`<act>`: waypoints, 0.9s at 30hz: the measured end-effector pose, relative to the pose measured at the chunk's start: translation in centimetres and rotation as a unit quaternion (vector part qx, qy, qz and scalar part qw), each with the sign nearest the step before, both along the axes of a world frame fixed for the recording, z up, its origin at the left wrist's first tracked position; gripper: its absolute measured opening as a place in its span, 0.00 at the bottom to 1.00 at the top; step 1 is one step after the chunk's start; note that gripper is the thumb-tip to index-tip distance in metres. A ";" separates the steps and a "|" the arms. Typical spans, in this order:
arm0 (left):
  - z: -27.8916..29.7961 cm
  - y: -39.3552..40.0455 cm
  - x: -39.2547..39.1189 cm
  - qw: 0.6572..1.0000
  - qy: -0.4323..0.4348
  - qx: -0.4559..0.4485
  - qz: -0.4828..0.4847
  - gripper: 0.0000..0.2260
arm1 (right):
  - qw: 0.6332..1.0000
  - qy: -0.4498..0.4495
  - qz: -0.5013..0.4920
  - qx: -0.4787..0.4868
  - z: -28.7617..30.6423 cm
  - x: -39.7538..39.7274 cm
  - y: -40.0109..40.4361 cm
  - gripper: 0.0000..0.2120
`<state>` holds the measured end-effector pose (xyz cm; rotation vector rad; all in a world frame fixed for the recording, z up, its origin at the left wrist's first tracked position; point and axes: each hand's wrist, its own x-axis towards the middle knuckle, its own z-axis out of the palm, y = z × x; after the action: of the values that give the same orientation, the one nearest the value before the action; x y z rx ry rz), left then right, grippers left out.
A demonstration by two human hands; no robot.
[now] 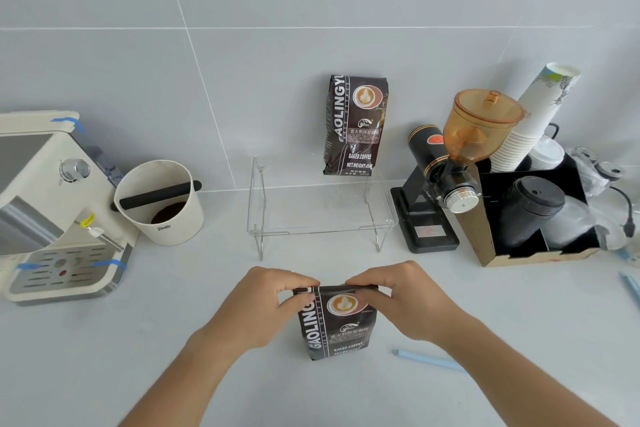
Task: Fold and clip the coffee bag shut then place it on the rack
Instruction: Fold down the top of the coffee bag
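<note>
A dark brown coffee bag [337, 326] stands upright on the white counter in front of me. My left hand [263, 305] pinches its top left corner and my right hand [405, 302] pinches the top right, both pressing the top edge down. The clear acrylic rack [320, 229] stands just behind the bag, against the wall. A second, identical coffee bag [355, 125] stands on the rack's back right, leaning on the wall. A pale blue clip stick [427, 361] lies on the counter to the right of the held bag.
An espresso machine [52, 205] and a white knock box [161, 201] stand at the left. At the right are a coffee grinder [446, 170], a stack of paper cups [533, 121] and a black organiser [536, 218] with lids. Another blue clip [632, 284] lies at the far right edge.
</note>
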<state>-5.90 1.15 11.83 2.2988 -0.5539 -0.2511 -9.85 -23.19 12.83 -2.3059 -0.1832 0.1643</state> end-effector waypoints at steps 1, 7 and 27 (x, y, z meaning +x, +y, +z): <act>0.1 0.0 0.0 1.000 -0.001 0.006 0.001 0.09 | 1.000 0.000 -0.011 0.016 -0.2 0.1 -0.1 0.10; 0.5 -0.3 0.1 1.000 -0.010 0.017 -0.018 0.06 | 0.992 0.024 -0.066 0.104 -1.0 -0.3 -0.9 0.09; -0.8 -0.7 -1.1 0.995 0.019 -0.074 0.061 0.12 | 0.905 0.264 -0.266 -0.201 -13.6 -6.4 -13.1 0.11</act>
<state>-7.03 0.41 11.07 2.1709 -0.3973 -0.1876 -16.23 -36.26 -0.72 -2.5163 0.8195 0.5771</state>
